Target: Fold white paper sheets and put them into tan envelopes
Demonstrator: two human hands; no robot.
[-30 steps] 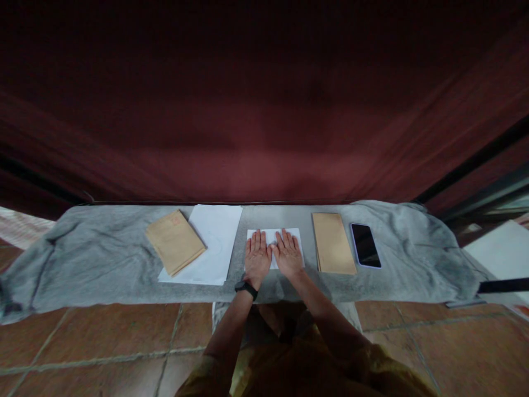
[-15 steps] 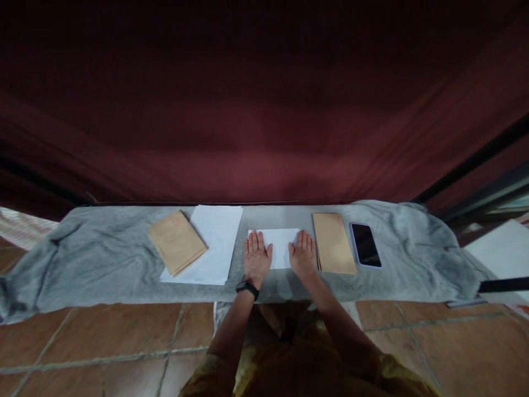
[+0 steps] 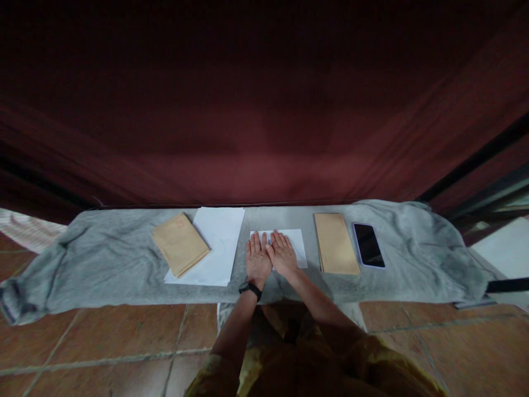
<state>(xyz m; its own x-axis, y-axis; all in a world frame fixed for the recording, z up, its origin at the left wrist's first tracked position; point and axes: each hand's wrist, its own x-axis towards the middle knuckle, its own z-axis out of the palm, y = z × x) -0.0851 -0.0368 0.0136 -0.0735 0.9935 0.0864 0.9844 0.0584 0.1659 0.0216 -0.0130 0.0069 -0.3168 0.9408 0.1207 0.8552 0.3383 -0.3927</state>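
My left hand [image 3: 258, 259] and my right hand [image 3: 282, 253] lie flat side by side, fingers stretched out, on a folded white paper [image 3: 298, 246] in the middle of a grey cloth [image 3: 103, 259]. The thumbs nearly touch. A black band sits on my left wrist. The paper's right part shows bare beside my right hand.
Left of my hands lies a white sheet [image 3: 219, 242] with a brown envelope [image 3: 180, 243] on its left edge. To the right lie a brown envelope stack [image 3: 335, 242] and a dark phone [image 3: 368, 245]. A dark red curtain hangs behind. Tiled floor is in front.
My right hand, which had slid to the paper's right edge half a second ago, has come back left beside my left hand. The left hand stayed put.
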